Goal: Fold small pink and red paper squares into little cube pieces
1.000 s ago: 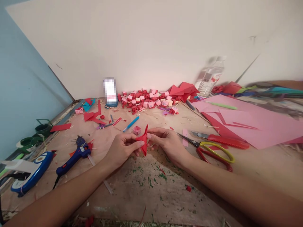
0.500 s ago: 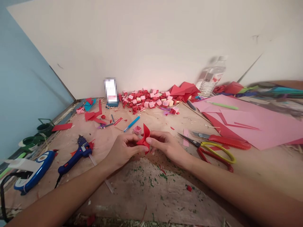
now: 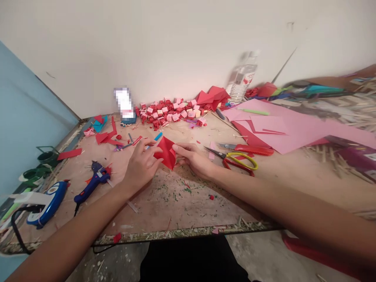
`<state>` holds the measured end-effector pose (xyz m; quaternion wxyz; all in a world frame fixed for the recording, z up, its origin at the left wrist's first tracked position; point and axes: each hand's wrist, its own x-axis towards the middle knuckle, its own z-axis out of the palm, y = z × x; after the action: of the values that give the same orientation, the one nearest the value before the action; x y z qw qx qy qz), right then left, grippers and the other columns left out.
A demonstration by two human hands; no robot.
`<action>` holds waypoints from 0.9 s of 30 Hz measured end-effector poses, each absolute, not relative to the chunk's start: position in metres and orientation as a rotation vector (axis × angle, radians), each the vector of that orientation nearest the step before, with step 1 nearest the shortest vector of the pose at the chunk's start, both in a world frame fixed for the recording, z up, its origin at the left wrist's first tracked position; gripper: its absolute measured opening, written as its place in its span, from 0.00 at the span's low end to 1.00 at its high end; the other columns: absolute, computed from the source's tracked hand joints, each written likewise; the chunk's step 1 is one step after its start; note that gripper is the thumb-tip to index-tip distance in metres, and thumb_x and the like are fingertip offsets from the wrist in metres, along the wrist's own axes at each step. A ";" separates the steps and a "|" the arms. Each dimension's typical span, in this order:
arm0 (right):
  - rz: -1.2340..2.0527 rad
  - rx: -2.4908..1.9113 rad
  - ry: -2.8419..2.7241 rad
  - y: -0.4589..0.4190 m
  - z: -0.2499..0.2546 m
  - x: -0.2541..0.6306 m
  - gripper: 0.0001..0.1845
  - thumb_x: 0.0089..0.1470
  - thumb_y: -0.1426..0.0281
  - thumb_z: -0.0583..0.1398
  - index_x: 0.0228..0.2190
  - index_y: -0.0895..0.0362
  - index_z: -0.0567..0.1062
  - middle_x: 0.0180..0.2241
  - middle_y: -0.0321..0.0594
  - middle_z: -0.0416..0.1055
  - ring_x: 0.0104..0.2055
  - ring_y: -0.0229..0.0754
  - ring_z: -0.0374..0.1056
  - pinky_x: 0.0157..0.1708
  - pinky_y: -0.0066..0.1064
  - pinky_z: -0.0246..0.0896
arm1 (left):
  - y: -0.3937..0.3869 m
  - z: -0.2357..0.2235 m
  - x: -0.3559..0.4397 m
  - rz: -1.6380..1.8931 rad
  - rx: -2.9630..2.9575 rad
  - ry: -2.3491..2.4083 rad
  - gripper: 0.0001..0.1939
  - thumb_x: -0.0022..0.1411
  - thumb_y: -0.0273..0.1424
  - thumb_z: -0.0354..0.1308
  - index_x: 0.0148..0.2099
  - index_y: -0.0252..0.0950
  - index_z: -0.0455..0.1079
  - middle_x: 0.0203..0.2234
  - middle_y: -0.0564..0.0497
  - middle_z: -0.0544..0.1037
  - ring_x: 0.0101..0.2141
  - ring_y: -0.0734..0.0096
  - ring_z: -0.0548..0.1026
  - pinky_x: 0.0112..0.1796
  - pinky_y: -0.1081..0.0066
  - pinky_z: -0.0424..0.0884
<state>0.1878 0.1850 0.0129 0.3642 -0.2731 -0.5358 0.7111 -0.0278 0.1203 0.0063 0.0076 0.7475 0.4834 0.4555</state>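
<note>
Ideally, the creased red paper gets handled by its edges, with light, even pressure, so that its pointed form is not crushed and no stray fold sets in. Thin paper like this probably takes a mark easily, so steadying it with one hand while the other works along a single crease seems safest; lining up the corners before pressing should keep the faces true. The right hand pinches the right edge, thumb at the near face and fingers bent behind. The left hand reaches the left side with fingers loosely curved and partly spread, their tips at the paper's edge; whether they press on it is unclear. The paper thus sits between the two hands, appears raised above the surface, and points one corner downward. Just beyond it lies a blue pen, partly hidden, while the scissors rest to the right of the right hand, apart from it.
</note>
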 end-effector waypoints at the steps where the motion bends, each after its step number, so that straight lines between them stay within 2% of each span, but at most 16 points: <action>1: 1.833 -0.704 -1.381 0.185 0.013 0.188 0.24 0.52 0.47 0.76 0.31 0.56 0.85 0.31 0.42 0.79 0.32 0.41 0.74 0.32 0.31 0.73 | 0.120 0.007 -0.029 1.375 2.502 1.496 0.06 0.69 0.26 0.64 0.47 0.41 0.78 0.53 0.44 0.78 0.54 0.54 0.78 0.56 0.55 0.76; 3: 1.827 -0.720 -1.392 0.184 0.014 0.188 0.24 0.53 0.48 0.75 0.36 0.56 0.87 0.35 0.45 0.82 0.35 0.43 0.75 0.32 0.31 0.71 | 0.118 0.008 -0.031 1.315 2.676 1.477 0.08 0.71 0.24 0.61 0.46 0.40 0.79 0.53 0.43 0.79 0.54 0.53 0.77 0.58 0.51 0.74; 7: 1.761 -0.756 -1.418 0.187 0.011 0.187 0.23 0.51 0.56 0.78 0.45 0.55 0.89 0.42 0.46 0.85 0.38 0.43 0.75 0.31 0.30 0.66 | 0.117 0.009 -0.027 1.325 2.565 1.509 0.08 0.71 0.27 0.61 0.49 0.39 0.80 0.54 0.41 0.78 0.55 0.51 0.77 0.56 0.53 0.77; 9: 1.736 -0.755 -1.441 0.188 0.009 0.186 0.21 0.48 0.60 0.78 0.43 0.55 0.89 0.39 0.44 0.85 0.34 0.40 0.72 0.30 0.30 0.62 | 0.117 0.008 -0.023 1.323 2.463 1.491 0.08 0.71 0.27 0.61 0.48 0.39 0.80 0.54 0.42 0.77 0.56 0.53 0.77 0.57 0.54 0.77; 12: 1.756 -0.720 -1.447 0.191 0.007 0.185 0.17 0.45 0.63 0.79 0.38 0.56 0.89 0.35 0.40 0.84 0.32 0.38 0.71 0.31 0.31 0.62 | 0.117 0.009 -0.019 1.312 2.337 1.427 0.07 0.70 0.27 0.60 0.42 0.39 0.81 0.55 0.42 0.75 0.55 0.56 0.77 0.60 0.54 0.75; 15: 1.786 -0.723 -1.385 0.192 0.006 0.186 0.17 0.40 0.65 0.81 0.34 0.57 0.88 0.32 0.39 0.83 0.30 0.37 0.70 0.30 0.30 0.61 | 0.116 0.012 -0.016 1.377 2.036 1.405 0.04 0.69 0.30 0.62 0.42 0.38 0.78 0.56 0.42 0.76 0.52 0.60 0.79 0.53 0.61 0.78; 18: 1.798 -0.740 -1.322 0.194 0.005 0.186 0.19 0.37 0.67 0.81 0.33 0.57 0.87 0.34 0.40 0.83 0.30 0.37 0.71 0.29 0.29 0.60 | 0.115 0.019 -0.013 1.414 1.592 1.370 0.06 0.67 0.34 0.63 0.44 0.39 0.74 0.45 0.47 0.80 0.39 0.67 0.81 0.40 0.69 0.78; 21: 1.777 -0.743 -1.324 0.194 0.005 0.186 0.18 0.37 0.67 0.81 0.33 0.57 0.87 0.35 0.40 0.83 0.30 0.38 0.71 0.28 0.29 0.60 | 0.114 0.024 -0.012 1.334 1.313 1.306 0.11 0.65 0.39 0.61 0.44 0.37 0.74 0.29 0.53 0.79 0.26 0.70 0.77 0.30 0.70 0.75; 24: 1.755 -0.737 -1.344 0.193 0.005 0.185 0.18 0.37 0.66 0.81 0.32 0.57 0.86 0.34 0.40 0.83 0.30 0.39 0.70 0.29 0.30 0.60 | 0.114 0.025 -0.010 1.245 1.313 1.322 0.17 0.60 0.42 0.67 0.44 0.35 0.76 0.22 0.54 0.78 0.22 0.68 0.76 0.27 0.71 0.74; 27: 1.729 -0.744 -1.379 0.191 0.006 0.185 0.18 0.38 0.64 0.81 0.31 0.57 0.86 0.33 0.39 0.82 0.31 0.39 0.69 0.30 0.31 0.59 | 0.114 0.023 -0.008 1.174 1.442 1.332 0.16 0.61 0.44 0.69 0.35 0.36 0.76 0.22 0.53 0.78 0.23 0.69 0.77 0.28 0.71 0.75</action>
<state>0.1852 0.1909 0.0058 0.3934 -0.2931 -0.5434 0.6812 -0.0084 0.1135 0.0228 0.4144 0.5737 0.5299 0.4673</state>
